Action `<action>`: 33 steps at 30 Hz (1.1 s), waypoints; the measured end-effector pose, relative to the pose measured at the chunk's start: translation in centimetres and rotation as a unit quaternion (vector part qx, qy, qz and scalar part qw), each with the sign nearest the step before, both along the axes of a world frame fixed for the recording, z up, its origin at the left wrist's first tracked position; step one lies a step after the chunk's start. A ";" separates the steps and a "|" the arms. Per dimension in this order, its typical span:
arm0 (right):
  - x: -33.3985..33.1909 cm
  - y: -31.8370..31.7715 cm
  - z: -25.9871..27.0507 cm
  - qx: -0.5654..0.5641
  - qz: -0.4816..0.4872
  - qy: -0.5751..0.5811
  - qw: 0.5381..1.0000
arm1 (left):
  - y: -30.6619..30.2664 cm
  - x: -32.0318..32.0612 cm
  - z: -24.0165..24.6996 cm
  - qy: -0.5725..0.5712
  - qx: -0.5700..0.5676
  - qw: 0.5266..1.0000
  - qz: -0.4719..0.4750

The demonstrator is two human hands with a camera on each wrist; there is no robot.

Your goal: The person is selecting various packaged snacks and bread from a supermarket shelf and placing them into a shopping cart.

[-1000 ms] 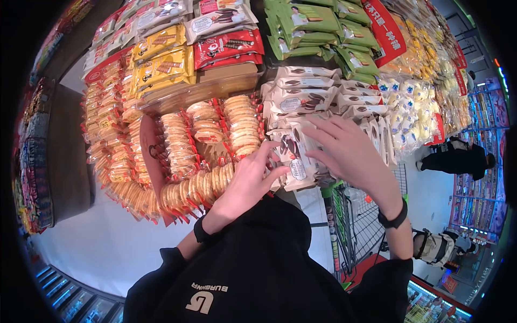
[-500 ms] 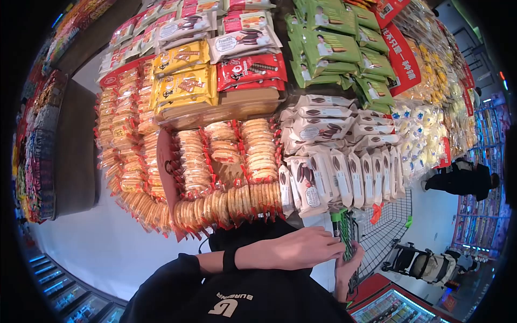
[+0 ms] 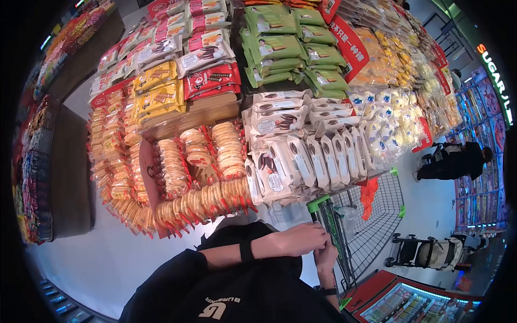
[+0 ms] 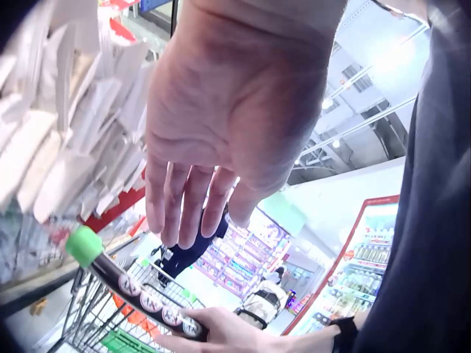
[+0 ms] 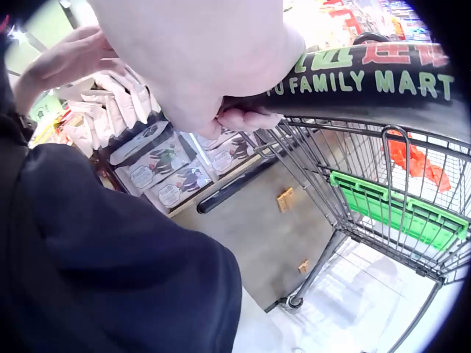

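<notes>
My right hand (image 3: 326, 257) grips the black handle (image 5: 353, 84) of a wire shopping cart (image 3: 379, 229); the right wrist view shows the fingers curled round the bar. Across my body reaches my left hand (image 3: 295, 240), close to the right one in the head view. In the left wrist view that left hand (image 4: 228, 110) hangs with fingers loosely extended and nothing in them, above the handle (image 4: 132, 288). Whether it touches the right hand cannot be told. Beige snack packets (image 3: 280, 172) stand in rows beyond both hands.
Wrapped round biscuits (image 3: 202, 199), green packets (image 3: 277, 48) and yellow packets (image 3: 159, 99) fill the display. An orange-red bag (image 3: 368, 198) lies in the cart. To the right are a stroller (image 3: 433, 252), a person in black (image 3: 452, 161) and a lit red-edged case (image 3: 404, 304).
Both hands have left the beige packets and come down to the right, toward the cart. The right hand has taken hold of the handle. The display has shifted left in view since half a second ago.
</notes>
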State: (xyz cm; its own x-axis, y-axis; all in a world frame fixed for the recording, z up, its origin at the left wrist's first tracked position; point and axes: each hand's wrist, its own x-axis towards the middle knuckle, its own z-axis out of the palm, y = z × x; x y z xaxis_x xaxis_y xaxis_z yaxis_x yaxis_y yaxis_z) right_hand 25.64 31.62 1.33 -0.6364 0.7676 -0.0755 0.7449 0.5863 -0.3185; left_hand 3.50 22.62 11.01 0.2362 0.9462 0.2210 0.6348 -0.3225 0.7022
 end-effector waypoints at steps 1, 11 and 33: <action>0.4 0.1 -0.8 -0.003 0.004 -0.006 1.000 | 0.8 1.2 -1.0 0.013 0.005 1.000 0.011; -0.3 -1.7 0.4 -0.065 -0.040 -0.006 0.997 | 4.3 7.4 -10.4 0.135 0.038 0.987 0.085; 1.1 -7.1 0.6 -0.058 0.010 0.004 0.998 | -4.6 6.5 -7.6 0.031 0.019 0.999 0.026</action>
